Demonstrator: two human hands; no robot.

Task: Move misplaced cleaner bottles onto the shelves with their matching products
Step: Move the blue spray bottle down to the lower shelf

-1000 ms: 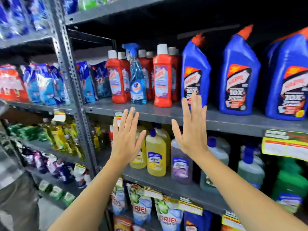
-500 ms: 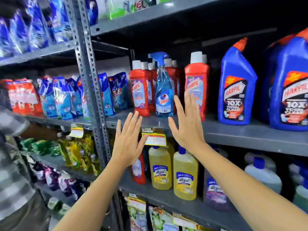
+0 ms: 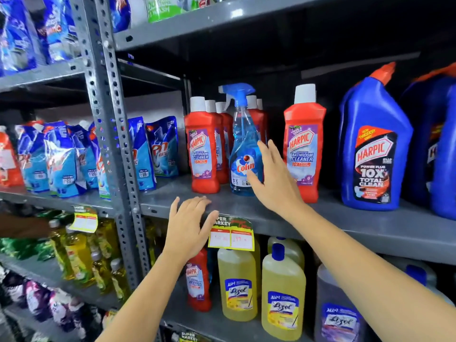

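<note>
standing upright, clear blue colin spray bottle [image 3: 243, 154].

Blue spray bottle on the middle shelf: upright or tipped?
Upright. The spray bottle stands on its base among red bottles, trigger head on top; the right hand reaches it, open.

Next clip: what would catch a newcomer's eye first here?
The blue Colin spray bottle standing among red Harpic bathroom cleaner bottles on the middle shelf, with the right hand open against it. Below, one red Harpic bottle stands beside yellow Lizol bottles.
</note>
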